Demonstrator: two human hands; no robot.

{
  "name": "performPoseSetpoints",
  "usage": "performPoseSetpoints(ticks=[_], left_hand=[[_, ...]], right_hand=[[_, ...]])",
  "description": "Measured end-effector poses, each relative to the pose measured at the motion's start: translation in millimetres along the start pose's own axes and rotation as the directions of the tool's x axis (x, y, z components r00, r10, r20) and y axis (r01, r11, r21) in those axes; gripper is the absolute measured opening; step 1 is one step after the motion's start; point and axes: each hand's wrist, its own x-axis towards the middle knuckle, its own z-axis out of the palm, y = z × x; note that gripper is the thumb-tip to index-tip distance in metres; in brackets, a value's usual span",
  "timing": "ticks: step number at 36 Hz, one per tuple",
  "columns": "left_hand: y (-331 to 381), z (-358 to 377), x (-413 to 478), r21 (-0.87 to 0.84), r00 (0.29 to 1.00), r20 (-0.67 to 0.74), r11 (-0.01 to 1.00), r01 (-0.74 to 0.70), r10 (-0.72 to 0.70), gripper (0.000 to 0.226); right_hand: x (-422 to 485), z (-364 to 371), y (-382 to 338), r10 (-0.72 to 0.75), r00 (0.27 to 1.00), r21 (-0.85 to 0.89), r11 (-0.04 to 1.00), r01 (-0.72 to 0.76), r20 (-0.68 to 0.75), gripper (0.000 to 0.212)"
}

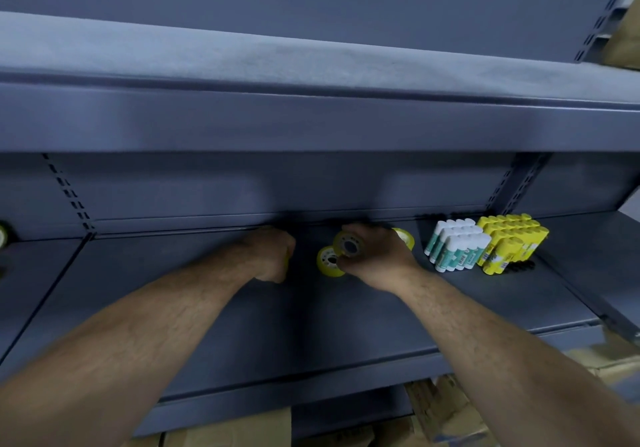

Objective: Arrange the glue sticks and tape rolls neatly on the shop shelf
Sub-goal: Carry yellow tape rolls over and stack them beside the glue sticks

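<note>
Both my arms reach deep onto the grey metal shelf. My right hand grips a yellowish tape roll held on edge, above a second tape roll standing on the shelf. A third tape roll shows behind that hand. My left hand is curled into a fist near the shelf's back; a sliver of yellow shows at its edge, and what it holds is hidden. To the right stand white-and-green glue sticks and yellow glue sticks in tight blocks.
An upper shelf overhangs the work area. Another tape roll sits at the far left on the neighbouring shelf bay. Cardboard boxes lie below the shelf and more at the upper right.
</note>
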Motion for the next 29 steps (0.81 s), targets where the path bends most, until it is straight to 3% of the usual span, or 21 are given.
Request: performPoseSetpoints(ticks=[16,19,29], left_hand=[[-1.9,2.7,11.2,0.091,0.999,0.031,0.995,-0.036,0.033,0.003],[-1.1,3.5,12.4,0.097,0.999,0.024,0.994,-0.042,0.04,0.019],[0.8,3.8,9.7,0.083,0.999,-0.006,0.996,-0.04,0.04,0.021]], right_hand=[[4.3,3.4,4.5,-0.006,1.0,-0.033,0.999,0.005,-0.013,0.065],[4.8,2.5,1.9,-0.022,1.0,-0.059,0.998,0.021,-0.013,0.053],[5.2,3.7,-2.2,-0.03,0.999,-0.045,0.999,0.029,-0.027,0.05]])
